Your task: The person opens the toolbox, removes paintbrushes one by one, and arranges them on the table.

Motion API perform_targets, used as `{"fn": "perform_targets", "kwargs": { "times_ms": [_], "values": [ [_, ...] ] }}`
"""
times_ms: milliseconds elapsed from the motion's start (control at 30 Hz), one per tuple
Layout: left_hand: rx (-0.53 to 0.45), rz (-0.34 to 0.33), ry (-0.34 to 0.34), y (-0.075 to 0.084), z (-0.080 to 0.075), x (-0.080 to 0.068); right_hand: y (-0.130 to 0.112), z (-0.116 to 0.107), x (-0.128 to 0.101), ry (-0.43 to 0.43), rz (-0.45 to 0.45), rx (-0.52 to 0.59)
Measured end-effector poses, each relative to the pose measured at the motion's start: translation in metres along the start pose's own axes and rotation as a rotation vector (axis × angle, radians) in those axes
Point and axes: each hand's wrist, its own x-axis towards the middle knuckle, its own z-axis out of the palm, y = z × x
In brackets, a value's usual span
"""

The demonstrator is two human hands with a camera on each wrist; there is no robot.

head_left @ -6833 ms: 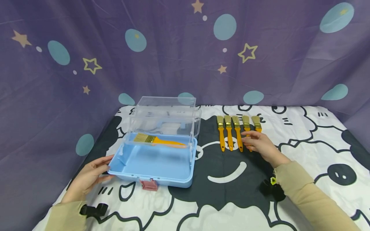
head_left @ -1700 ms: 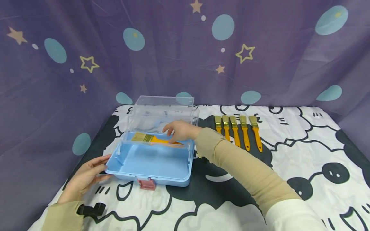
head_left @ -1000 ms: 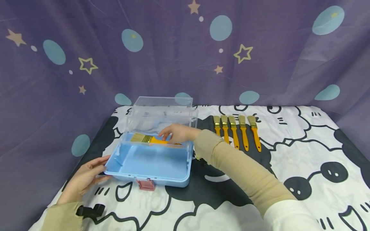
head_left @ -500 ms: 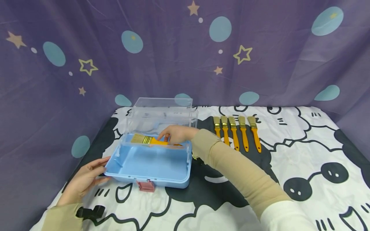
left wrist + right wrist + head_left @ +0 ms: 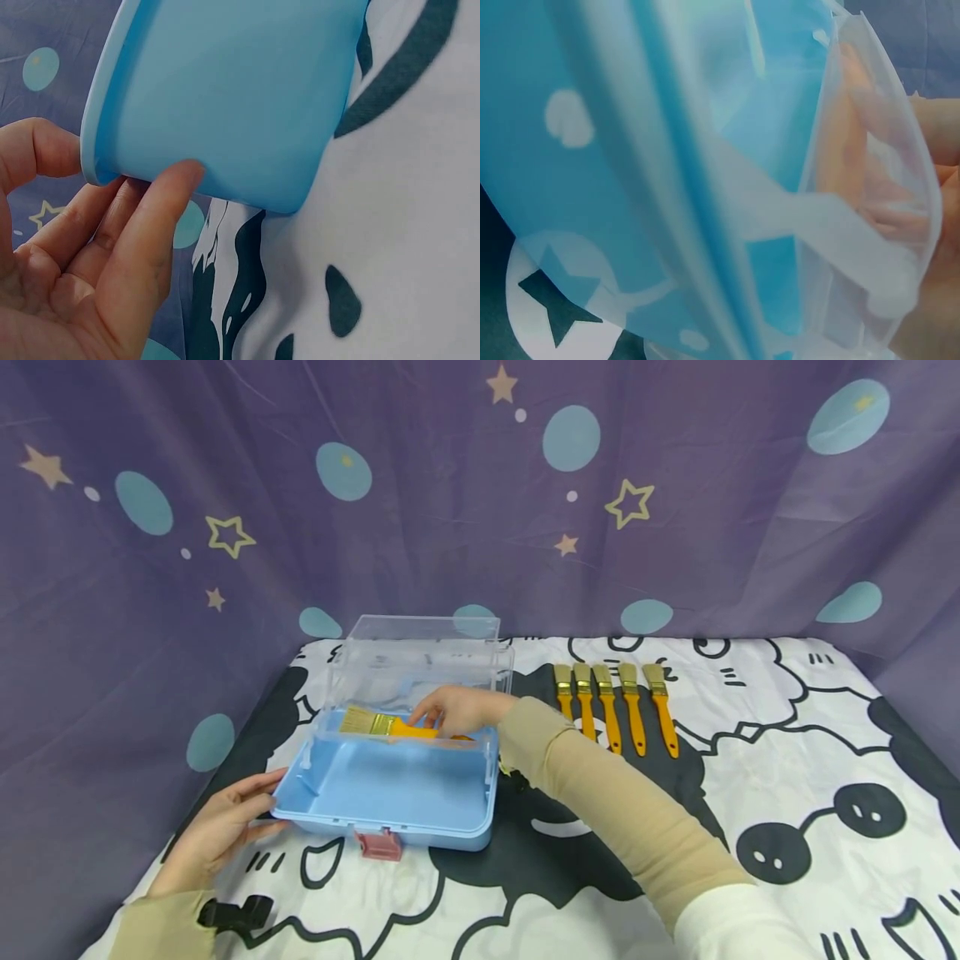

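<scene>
- My left hand point(image 5: 217, 831) rests at the box point(image 5: 390, 781)'s near-left corner.
- My right hand point(image 5: 457, 710) reaches into its far tray, on a brush point(image 5: 386, 724).
- Five brushes point(image 5: 611, 706) lie right of the box.

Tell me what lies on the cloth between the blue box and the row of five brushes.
Only the person's beige sleeve crosses above that stretch; the cloth there is otherwise bare, seen in the head view between the blue box and brushes.

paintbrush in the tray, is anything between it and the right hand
Nothing visible is in the way. The right hand already lies on the orange handle of the paintbrush in the clear tray of the blue box. Its grip is hidden.
</scene>
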Motion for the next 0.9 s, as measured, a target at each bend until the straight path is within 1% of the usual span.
{"fn": "perform_targets", "kwargs": {
  "times_ms": [267,433,667,900],
  "values": [
    [0.003,0.014,-0.003,0.0006,-0.0004,-0.0005,0.0006,-0.0017,0.0027,0.004,0.012,0.023],
    [0.000,0.027,0.003,0.0012,0.0004,-0.0006,-0.0005,-0.0035,0.0031,-0.010,0.024,0.049],
    [-0.008,0.043,0.006,-0.0008,0.0007,-0.0011,-0.0008,-0.0046,0.0048,-0.048,0.044,0.129],
    [-0.003,0.042,0.006,-0.0005,0.0003,-0.0007,0.0010,-0.0054,0.0058,-0.043,0.084,0.208]
  ]
}}
